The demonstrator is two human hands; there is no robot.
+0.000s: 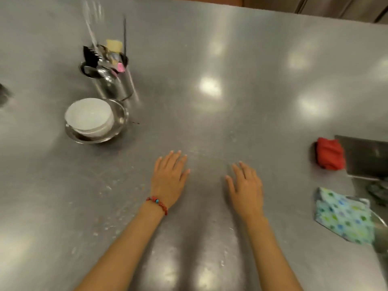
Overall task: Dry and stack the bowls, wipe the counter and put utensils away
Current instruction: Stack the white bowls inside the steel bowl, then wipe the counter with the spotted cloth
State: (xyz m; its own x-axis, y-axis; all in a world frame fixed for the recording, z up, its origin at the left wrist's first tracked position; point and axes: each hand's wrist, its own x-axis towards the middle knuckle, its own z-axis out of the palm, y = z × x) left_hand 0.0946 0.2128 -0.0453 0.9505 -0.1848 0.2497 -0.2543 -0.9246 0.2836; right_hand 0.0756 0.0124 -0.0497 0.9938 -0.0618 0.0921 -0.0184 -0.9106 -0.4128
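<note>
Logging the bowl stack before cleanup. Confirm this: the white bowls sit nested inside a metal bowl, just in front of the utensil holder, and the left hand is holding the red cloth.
One thing is wrong: the left hand holds nothing; it is open over the counter. The red cloth lies apart at the right, by the sink's edge. The white bowls do sit in the metal bowl in front of the utensil holder, as the head view shows.
</note>
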